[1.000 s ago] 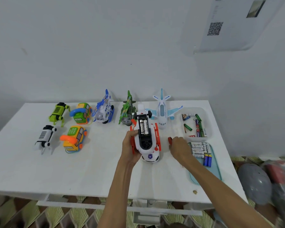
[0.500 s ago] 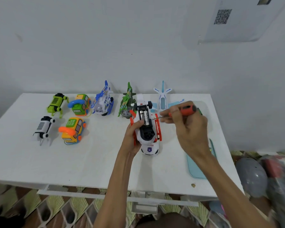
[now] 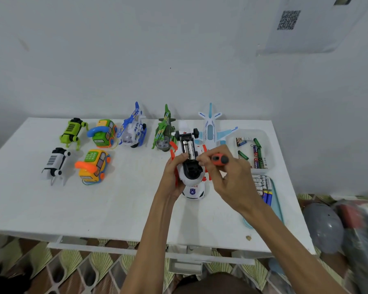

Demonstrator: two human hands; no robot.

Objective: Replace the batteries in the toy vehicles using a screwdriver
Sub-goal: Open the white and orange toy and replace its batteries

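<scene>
I see the white police car (image 3: 192, 190) belly-up at the middle-right of the worktop (image 3: 115, 209), red side pieces splayed. Its battery bay is open, with two silver-black batteries (image 3: 189, 149) side by side in it. The left hand (image 3: 173, 177) grips its left flank, thumb by the batteries, and the right hand (image 3: 232, 181) pinches the orange-and-black screwdriver (image 3: 220, 159) at its right side, just in front of the white-blue toy plane (image 3: 209, 130).

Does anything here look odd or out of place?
Only the white police car in the left hand: its battery bay gapes open, two batteries exposed, while the right hand holds a screwdriver. A small brown scrap lies near the table's front edge.
</scene>
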